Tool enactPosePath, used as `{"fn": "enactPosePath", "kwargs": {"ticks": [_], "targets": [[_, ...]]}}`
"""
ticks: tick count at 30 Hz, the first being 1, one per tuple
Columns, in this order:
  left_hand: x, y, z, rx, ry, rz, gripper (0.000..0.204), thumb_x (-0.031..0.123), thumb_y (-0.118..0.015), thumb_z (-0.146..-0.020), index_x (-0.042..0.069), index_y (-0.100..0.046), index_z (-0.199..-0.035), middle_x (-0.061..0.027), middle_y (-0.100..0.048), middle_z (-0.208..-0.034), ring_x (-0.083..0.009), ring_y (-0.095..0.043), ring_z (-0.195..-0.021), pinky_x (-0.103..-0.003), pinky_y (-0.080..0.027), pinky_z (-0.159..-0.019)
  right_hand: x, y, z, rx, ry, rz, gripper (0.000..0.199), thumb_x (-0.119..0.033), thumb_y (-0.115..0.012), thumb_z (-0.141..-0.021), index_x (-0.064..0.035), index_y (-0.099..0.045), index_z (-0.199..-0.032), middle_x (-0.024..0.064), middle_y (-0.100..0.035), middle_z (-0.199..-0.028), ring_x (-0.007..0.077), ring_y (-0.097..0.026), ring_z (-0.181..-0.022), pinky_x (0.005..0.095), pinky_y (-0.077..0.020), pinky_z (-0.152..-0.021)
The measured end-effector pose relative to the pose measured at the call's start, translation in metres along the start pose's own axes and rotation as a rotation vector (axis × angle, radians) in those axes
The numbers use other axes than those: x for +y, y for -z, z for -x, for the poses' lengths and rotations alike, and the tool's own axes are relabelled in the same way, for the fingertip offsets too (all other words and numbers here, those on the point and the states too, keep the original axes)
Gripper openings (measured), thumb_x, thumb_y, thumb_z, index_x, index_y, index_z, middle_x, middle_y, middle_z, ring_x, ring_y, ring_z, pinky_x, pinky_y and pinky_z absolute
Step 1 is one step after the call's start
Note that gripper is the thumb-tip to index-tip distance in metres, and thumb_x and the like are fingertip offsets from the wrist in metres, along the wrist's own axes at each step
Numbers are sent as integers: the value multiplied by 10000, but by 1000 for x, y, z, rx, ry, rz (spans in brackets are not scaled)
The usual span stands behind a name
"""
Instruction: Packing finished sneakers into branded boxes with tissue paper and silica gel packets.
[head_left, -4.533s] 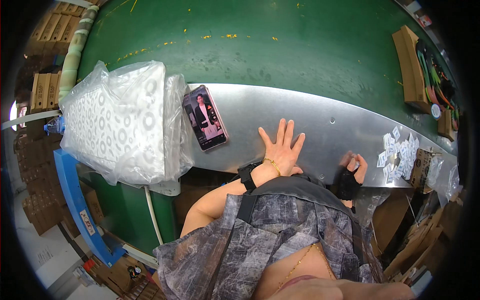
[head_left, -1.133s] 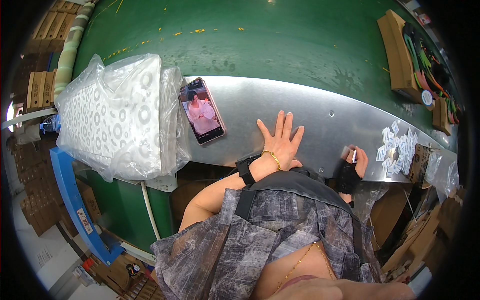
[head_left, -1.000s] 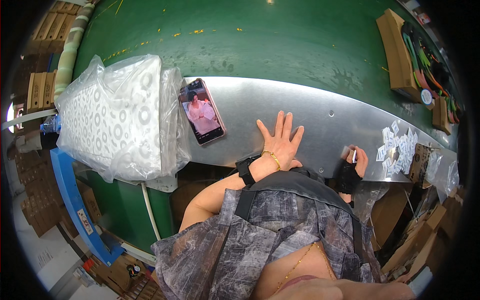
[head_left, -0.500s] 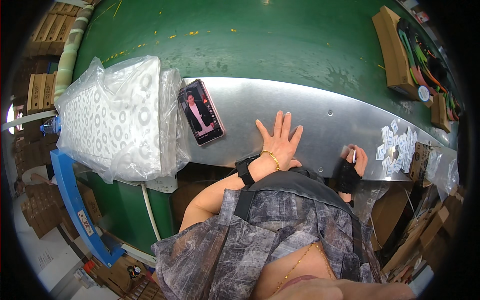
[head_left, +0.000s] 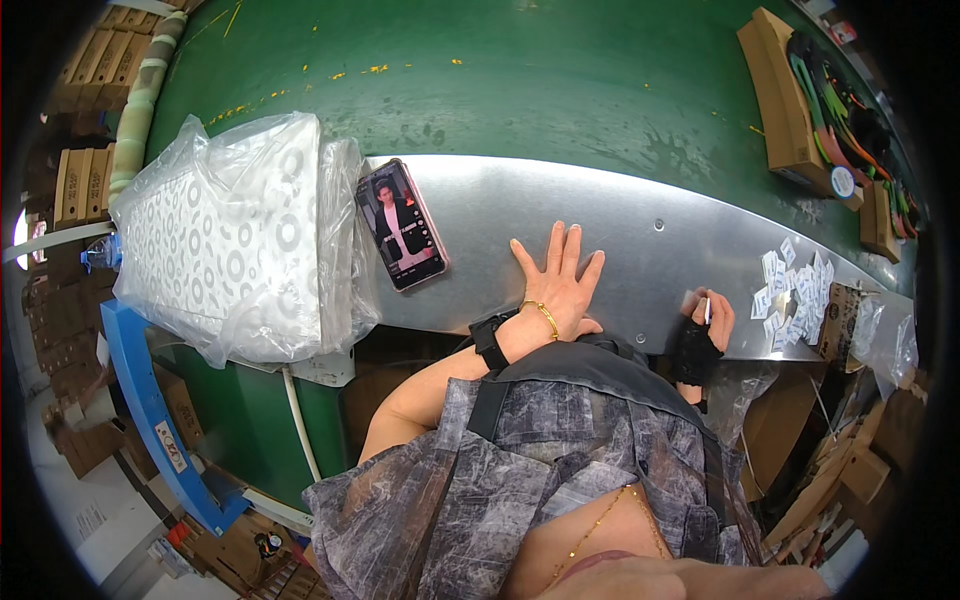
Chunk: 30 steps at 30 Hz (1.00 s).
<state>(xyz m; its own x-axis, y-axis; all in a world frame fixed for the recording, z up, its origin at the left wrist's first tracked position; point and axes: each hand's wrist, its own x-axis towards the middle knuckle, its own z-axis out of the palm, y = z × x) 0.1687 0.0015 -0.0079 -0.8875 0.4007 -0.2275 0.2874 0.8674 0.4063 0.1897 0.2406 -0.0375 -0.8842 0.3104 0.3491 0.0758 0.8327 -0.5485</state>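
My left hand [head_left: 560,286] lies flat on the metal bench plate [head_left: 470,230], fingers spread, holding nothing. A phone [head_left: 402,225] with a lit screen lies left of it, leaning near a stack of white patterned sheets [head_left: 230,240] in a clear plastic bag. My right hand [head_left: 714,318], in a black fingerless lace glove, rests at the plate's near edge. Its fingers are curled round a small slim white item whose kind I cannot make out. A heap of small white printed packets [head_left: 795,300] lies to the right of this hand.
Beyond the plate runs a green belt [head_left: 450,100], bearing a cardboard box [head_left: 780,110] of colourful curved pieces at the far right. A small carton [head_left: 838,320] and a clear plastic bag [head_left: 885,335] sit right of the packets. A blue frame [head_left: 150,420] stands at the left.
The green belt's yellow marks and the box on it have shifted slightly left. The phone's picture has changed. Both my hands have stayed in place.
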Motion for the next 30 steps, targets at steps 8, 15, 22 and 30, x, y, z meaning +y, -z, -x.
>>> {"fn": "enactPosePath", "kwargs": {"ticks": [8,15,22,30], "targets": [[1,0,0,7,-1,13,891,484,-712,-588,78,-347,-1292,-302,-111,-1362,-461,-49,-1282,-775,-96,-797,1,1,0,7,-11,-5,171,-112,-539,-831,-1,-598,-948,136,-551,-986,281,-534,-915,337,-422,-816],[3,2,0,5,3,20,888,477,-715,-589,78,-349,-1292,-300,-111,-1363,-460,-46,-1283,-774,-98,-798,-1,3,-1,4,-28,-16,207,-122,-541,-831,-5,-576,-999,140,-553,-988,287,-533,-917,344,-422,-814],[3,1,-1,2,2,11,884,486,-710,-594,79,-349,-1292,-302,-109,-1362,-464,-41,-1281,-776,-95,-796,-1,4,-2,-12,-37,-15,215,-123,-548,-823,-15,-571,-1007,141,-554,-988,284,-534,-918,344,-424,-811],[7,1,-1,11,-10,10,881,495,-701,-600,79,-349,-1292,-306,-107,-1363,-464,-44,-1281,-776,-90,-795,4,5,-1,-1,-25,-12,179,-111,-554,-820,-12,-603,-960,129,-552,-973,273,-538,-888,329,-427,-797]]}}
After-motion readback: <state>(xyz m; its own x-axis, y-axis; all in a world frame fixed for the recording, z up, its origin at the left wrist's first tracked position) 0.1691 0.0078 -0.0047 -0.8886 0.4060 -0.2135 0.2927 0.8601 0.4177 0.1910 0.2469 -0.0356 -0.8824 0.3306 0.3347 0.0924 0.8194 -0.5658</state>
